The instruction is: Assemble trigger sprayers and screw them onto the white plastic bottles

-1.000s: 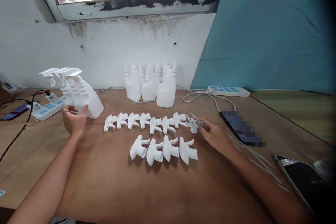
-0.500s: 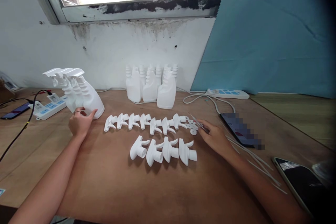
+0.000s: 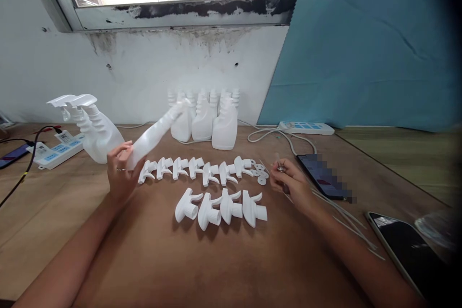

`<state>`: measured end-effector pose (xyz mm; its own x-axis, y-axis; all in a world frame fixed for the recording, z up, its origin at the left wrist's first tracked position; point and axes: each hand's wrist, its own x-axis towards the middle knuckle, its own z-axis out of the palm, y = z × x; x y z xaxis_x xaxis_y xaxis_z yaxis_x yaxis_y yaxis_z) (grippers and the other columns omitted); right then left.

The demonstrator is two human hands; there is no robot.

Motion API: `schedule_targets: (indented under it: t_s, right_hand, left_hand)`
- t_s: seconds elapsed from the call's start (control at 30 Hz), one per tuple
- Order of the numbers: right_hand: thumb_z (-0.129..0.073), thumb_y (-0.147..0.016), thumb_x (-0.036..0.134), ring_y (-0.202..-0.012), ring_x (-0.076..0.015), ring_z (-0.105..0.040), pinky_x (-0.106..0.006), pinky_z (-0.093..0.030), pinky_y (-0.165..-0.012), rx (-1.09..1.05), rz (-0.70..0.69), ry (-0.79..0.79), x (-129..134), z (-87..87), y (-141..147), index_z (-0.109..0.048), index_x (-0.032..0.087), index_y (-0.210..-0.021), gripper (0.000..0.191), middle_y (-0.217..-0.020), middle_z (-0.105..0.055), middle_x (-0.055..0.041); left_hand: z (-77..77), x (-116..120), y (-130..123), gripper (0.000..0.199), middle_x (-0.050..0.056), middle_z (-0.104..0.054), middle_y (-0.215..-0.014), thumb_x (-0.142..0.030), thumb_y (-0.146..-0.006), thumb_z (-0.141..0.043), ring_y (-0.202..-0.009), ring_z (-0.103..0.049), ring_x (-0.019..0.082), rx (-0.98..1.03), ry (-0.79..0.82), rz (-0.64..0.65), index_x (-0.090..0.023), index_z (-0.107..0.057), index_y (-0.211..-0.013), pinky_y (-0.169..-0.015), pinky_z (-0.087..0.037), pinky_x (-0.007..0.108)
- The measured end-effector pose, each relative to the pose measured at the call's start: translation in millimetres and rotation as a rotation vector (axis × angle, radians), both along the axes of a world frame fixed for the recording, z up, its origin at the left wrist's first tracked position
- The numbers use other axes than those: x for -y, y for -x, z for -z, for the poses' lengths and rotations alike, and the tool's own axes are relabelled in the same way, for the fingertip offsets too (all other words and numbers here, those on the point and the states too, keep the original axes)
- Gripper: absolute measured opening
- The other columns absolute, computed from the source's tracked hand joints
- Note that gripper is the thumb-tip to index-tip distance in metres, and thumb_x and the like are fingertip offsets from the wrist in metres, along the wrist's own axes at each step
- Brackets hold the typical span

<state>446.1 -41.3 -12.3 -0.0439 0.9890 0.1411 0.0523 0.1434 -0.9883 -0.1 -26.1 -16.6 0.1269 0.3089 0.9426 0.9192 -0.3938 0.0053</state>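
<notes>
My left hand (image 3: 124,171) is closed around the lower end of a white spray bottle (image 3: 153,137), which is tilted with its neck up to the right. Motion blurs that bottle's top, so I cannot tell whether a spray head is on it. My right hand (image 3: 292,183) is closed on a thin, pointed metal tool (image 3: 280,167), its exact kind unclear. Beside its fingertips lie several small white washers (image 3: 262,180). White trigger spray heads lie between the hands in a back row (image 3: 210,173) and a front row (image 3: 231,207).
Two bottles with spray heads (image 3: 99,130) stand left, near a power strip (image 3: 59,151). Several bare-necked bottles (image 3: 224,127) stand by the wall. Phones (image 3: 321,175), thin white tubes (image 3: 346,211), a cable (image 3: 269,130) and another power strip (image 3: 306,128) lie right.
My left hand has taken one bottle from the group at left and brought it to the right, tilting it. My right hand has drawn slightly back from the washers with the tool.
</notes>
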Motion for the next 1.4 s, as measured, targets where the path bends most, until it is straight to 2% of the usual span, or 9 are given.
schedule_targets:
  t_s: [0.13, 0.27, 0.37, 0.53, 0.7, 0.97, 1.1, 1.2, 1.4]
  right_hand:
    - [-0.059, -0.078, 0.037, -0.043, -0.0090, -0.037, -0.024, -0.031, -0.041, -0.278, -0.194, 0.179, 12, -19.3, 10, -0.038, 0.025, -0.079, 0.025, -0.071, -0.048, 0.0043]
    - [-0.060, -0.074, 0.066, -0.063, -0.0230, -0.064, -0.041, -0.052, -0.057, -0.365, -0.386, 0.363, 25, -29.2, 19, -0.042, 0.025, -0.085, 0.046, -0.083, -0.062, -0.0040]
    - [-0.074, -0.065, 0.063, -0.067, -0.0272, -0.069, -0.043, -0.055, -0.062, -0.382, -0.449, 0.397, 32, -25.9, 26, -0.039, 0.026, -0.090, 0.057, -0.085, -0.067, -0.0037]
    - [-0.082, -0.066, 0.035, -0.057, -0.0223, -0.068, -0.031, -0.051, -0.052, -0.294, -0.426, 0.375, 34, -15.3, 34, -0.028, 0.026, -0.085, 0.058, -0.071, -0.068, -0.0004]
    - [-0.080, -0.070, 0.035, -0.055, -0.0177, -0.064, -0.027, -0.048, -0.050, -0.248, -0.439, 0.311, 30, -16.5, 29, -0.029, 0.025, -0.085, 0.053, -0.069, -0.066, 0.0019]
    - [-0.077, -0.072, 0.040, -0.060, -0.0197, -0.066, -0.029, -0.049, -0.052, -0.095, -0.510, 0.254, 36, -34.3, 24, -0.030, 0.026, -0.083, 0.050, -0.070, -0.059, 0.0060]
    - [-0.077, -0.073, 0.034, -0.072, -0.0183, -0.063, -0.030, -0.050, -0.060, 0.200, -0.434, 0.025, 45, -37.0, 23, -0.034, 0.025, -0.080, 0.045, -0.085, -0.062, 0.0008]
    - [-0.076, -0.075, 0.032, -0.076, -0.0199, -0.061, -0.033, -0.050, -0.066, 0.420, -0.328, -0.266, 45, -31.3, 23, -0.039, 0.025, -0.080, 0.038, -0.088, -0.066, -0.0012]
    - [-0.055, -0.089, 0.012, -0.093, -0.0195, -0.064, -0.042, -0.045, -0.085, 0.796, -0.296, -1.055, 29, -17.4, 29, -0.044, 0.025, -0.079, 0.020, -0.111, -0.071, -0.0003]
  left_hand:
    - [-12.3, 21, -41, 0.049, 0.008, -0.057, -0.117, -0.009, -0.076, -0.070, -0.122, -0.057, 0.031, -0.299, -0.111, 0.275, -0.025, -0.046, -0.115, -0.097, -0.051, 0.050]
    - [-17.7, 42, -80, 0.029, 0.004, -0.064, -0.103, -0.007, -0.081, -0.063, -0.107, -0.066, 0.023, -0.418, -0.141, 0.348, -0.021, -0.053, -0.105, -0.096, -0.052, 0.046]
    - [-15.1, 50, -98, 0.021, 0.002, -0.067, -0.096, -0.010, -0.082, -0.061, -0.098, -0.069, 0.021, -0.432, -0.129, 0.408, -0.020, -0.057, -0.100, -0.095, -0.052, 0.044]
    - [-8.1, 47, -100, 0.030, 0.003, -0.067, -0.100, -0.004, -0.074, -0.068, -0.108, -0.066, 0.025, -0.528, -0.152, 0.445, -0.020, -0.057, -0.097, -0.096, -0.052, 0.048]
    - [-14.6, 48, -91, 0.034, 0.006, -0.066, -0.117, -0.007, -0.073, -0.071, -0.120, -0.059, 0.031, -0.666, -0.166, 0.416, -0.022, -0.059, -0.101, -0.094, -0.055, 0.052]
    - [-44.8, 68, -87, 0.023, 0.004, -0.068, -0.111, -0.021, -0.075, -0.074, -0.109, -0.064, 0.028, -0.770, -0.238, 0.396, -0.028, -0.065, -0.094, -0.087, -0.060, 0.048]
    - [-47.9, 68, -82, 0.028, 0.010, -0.069, -0.094, -0.040, -0.087, -0.060, -0.084, -0.066, 0.025, -0.664, -0.149, 0.422, -0.022, -0.066, -0.107, -0.067, -0.061, 0.040]
    - [-50.7, 63, -81, 0.037, 0.010, -0.069, -0.085, -0.037, -0.094, -0.049, -0.075, -0.066, 0.024, -0.549, -0.064, 0.433, -0.017, -0.060, -0.123, -0.058, -0.055, 0.036]
    - [-67.9, 36, -73, 0.029, 0.003, -0.073, -0.089, -0.026, -0.094, -0.050, -0.071, -0.067, 0.016, -0.267, 0.501, 0.601, -0.025, -0.064, -0.119, -0.058, -0.050, 0.025]
